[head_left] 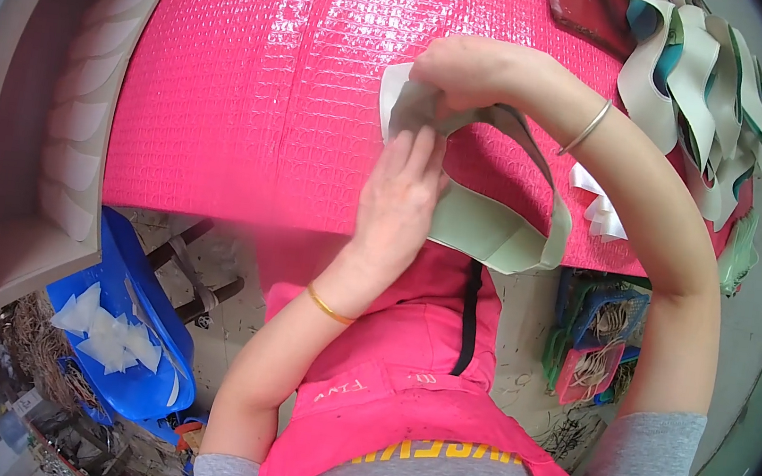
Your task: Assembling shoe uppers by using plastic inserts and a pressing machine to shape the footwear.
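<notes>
A pale green, leather-like strip (482, 227) curves into a loop at the near edge of the pink-covered table. My right hand (463, 69) reaches over from the right with its fingers curled closed around the strip's far part. Its fingertips are partly hidden. Flat on the strip's left part, my left hand (398, 188) lies with fingers stretched out; its thumb is mostly hidden. From under the strip's left end a white piece (391, 96) sticks out, close to both hands.
The table's pink quilted cover (217, 104) shines. Left stands a grey-beige tray (22, 99) with several white curved pieces. Several pale strips (696, 72) hang at the far right, near white scraps (605, 213). Below are a blue bin (169, 336) and small coloured baskets (602, 332).
</notes>
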A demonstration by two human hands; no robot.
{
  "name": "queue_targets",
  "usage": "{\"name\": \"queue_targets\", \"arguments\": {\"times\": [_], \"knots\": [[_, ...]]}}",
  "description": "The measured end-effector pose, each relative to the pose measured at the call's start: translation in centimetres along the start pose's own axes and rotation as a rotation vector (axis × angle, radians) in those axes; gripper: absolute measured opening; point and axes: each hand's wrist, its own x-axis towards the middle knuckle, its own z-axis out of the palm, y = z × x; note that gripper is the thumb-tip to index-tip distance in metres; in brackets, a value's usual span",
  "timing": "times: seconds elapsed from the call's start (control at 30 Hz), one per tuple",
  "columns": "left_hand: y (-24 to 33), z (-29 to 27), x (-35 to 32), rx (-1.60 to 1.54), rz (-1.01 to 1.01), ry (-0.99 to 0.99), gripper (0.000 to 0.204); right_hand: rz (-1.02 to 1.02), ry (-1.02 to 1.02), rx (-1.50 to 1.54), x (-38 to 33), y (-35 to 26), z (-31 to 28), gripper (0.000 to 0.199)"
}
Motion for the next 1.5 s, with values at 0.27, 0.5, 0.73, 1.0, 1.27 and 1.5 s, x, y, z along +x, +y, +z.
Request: {"name": "queue_targets", "arguments": {"times": [0.27, 0.5, 0.73, 1.0, 1.27, 1.5], "knots": [[-0.1, 0.5, 1.2, 0.019, 0.072, 0.036, 0.038, 0.104, -0.080, 0.081, 0.6, 1.1, 0.1, 0.022], [0.0, 0.5, 1.8, -0.057, 0.066, -0.033, 0.036, 0.039, -0.060, -0.058, -1.1, 1.6, -0.6, 0.022], [0.1, 0.4, 2.1, -0.017, 0.097, -0.030, 0.031, 0.120, -0.324, -0.096, -1.2, 1.3, -1.6, 0.033], [-0.2, 0.7, 2.1, -0.007, 0.096, -0.018, 0.028, 0.123, -0.223, -0.178, -3.2, 2.0, 0.3, 0.032], [-1.0, -0.7, 2.6, -0.303, -0.036, -0.060, 0.027, 0.102, 0.032, -0.239, -6.2, 0.4, 1.7, 0.016], [-2.8, -3.1, 11.2, -0.480, 0.115, 0.110, 0.029, 0.001, 0.545, -0.288, -8.9, -0.9, 4.8, 0.010]]}}
